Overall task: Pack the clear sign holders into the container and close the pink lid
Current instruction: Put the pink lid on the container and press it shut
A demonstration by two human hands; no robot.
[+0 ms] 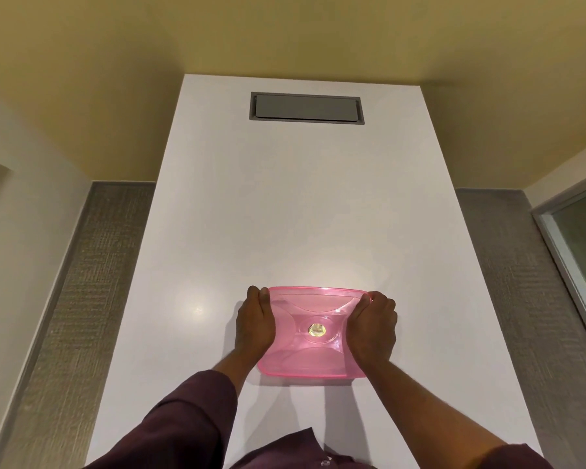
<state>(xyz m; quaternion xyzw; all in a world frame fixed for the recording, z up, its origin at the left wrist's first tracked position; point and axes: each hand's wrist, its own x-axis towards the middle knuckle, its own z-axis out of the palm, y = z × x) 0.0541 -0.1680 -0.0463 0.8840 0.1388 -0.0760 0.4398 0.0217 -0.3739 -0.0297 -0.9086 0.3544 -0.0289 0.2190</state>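
Observation:
A translucent pink lid (313, 333) lies flat over the container near the front of the white table (285, 214), with a small gold sticker at its centre. My left hand (255, 321) grips the lid's left edge, fingers curled over the far left corner. My right hand (372, 328) grips the right edge the same way, thumb on the far right corner. The container body is hidden under the lid. No clear sign holders can be made out through the pink plastic.
A grey recessed cable hatch (307, 107) sits at the far end of the table. Grey carpet (92, 282) runs along both sides. A glass-panelled frame (575, 238) stands at the right.

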